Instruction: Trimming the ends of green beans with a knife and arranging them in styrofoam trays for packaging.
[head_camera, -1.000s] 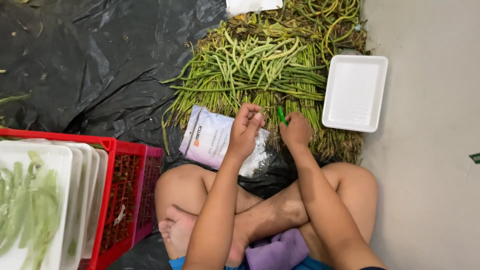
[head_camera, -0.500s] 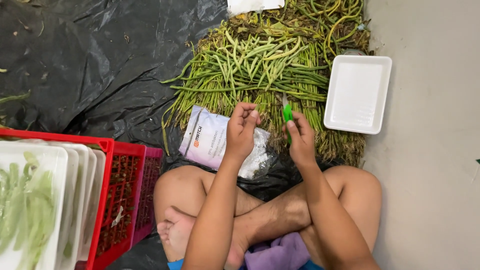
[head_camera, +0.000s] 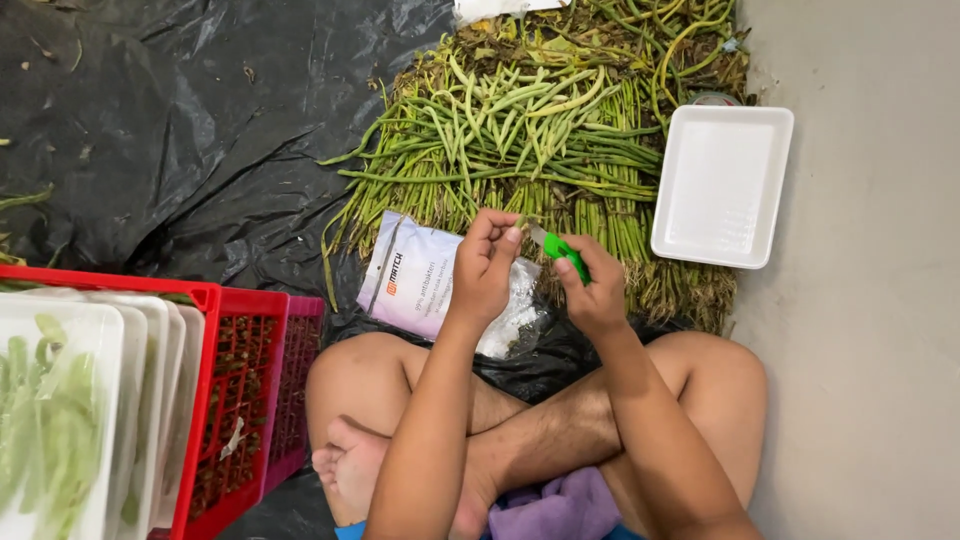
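I sit cross-legged on the floor before a big heap of long green beans (head_camera: 520, 130). My right hand (head_camera: 590, 285) grips a small green-handled knife (head_camera: 560, 246), its blade pointing toward my left hand. My left hand (head_camera: 485, 262) has its fingertips pinched together right at the blade tip; whether it holds a bean end I cannot tell. Both hands hover above the near edge of the heap and a white plastic packet (head_camera: 420, 275) lying on black sheeting.
An empty white foam tray (head_camera: 722, 185) lies right of the beans on bare concrete (head_camera: 860, 350). At the left, a red crate (head_camera: 235, 400) holds stacked white trays (head_camera: 60, 420) with wrapped beans. Black plastic sheeting (head_camera: 170, 130) covers the floor at left.
Both hands have lifted slightly off the bean heap and drawn together; the knife tip now meets my left fingertips.
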